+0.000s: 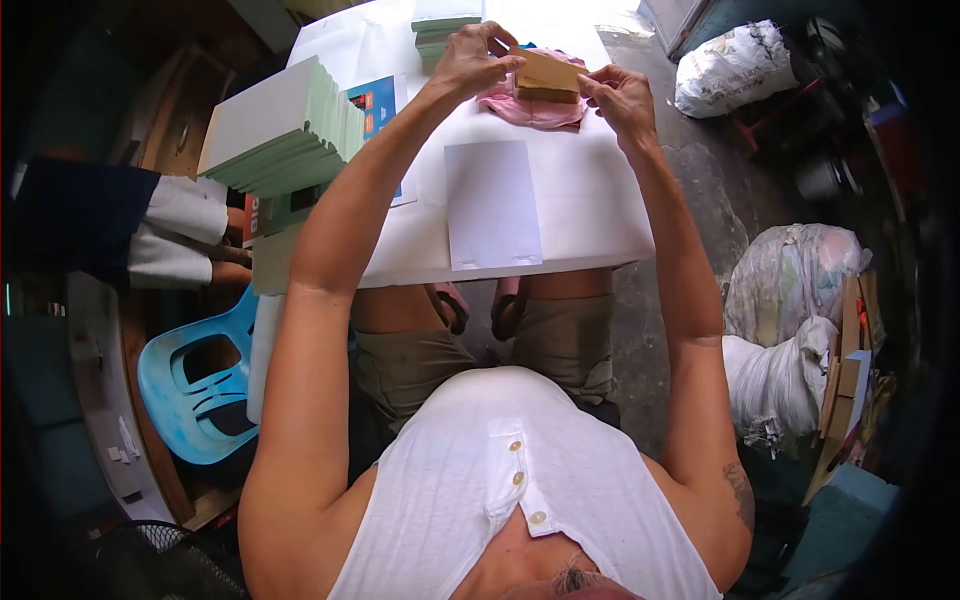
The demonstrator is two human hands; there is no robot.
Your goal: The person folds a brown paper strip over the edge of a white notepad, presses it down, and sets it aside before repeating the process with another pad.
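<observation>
Card [550,68], tan, is between the left hand [478,60] and the right hand [622,98], over a pink cloth [540,118] toward the far part of the table [590,220]. Its long axis runs roughly left to right, across the front of the seated person [450,430], with the right end slanting slightly nearer the body. Its broad face is turned up, and a darker brown band shows along the near side; whether that is its own edge or something beneath, I cannot tell.

White-topped, the table reaches away from the person. Off to the left are another person [175,230] in dark and pale clothes and a blue chair [200,370]. On the table's left side stands a tall stack [270,125] with green edges. A white sheet [492,205] lies near the close edge, its long axis pointing away from the person. Farther off, left of the cloth, is a smaller stack [435,40]. Crumpled, the cloth spreads around the card. The left thumb and forefinger are clamped on the card's left end; the right thumb and forefinger pinch its right end.
</observation>
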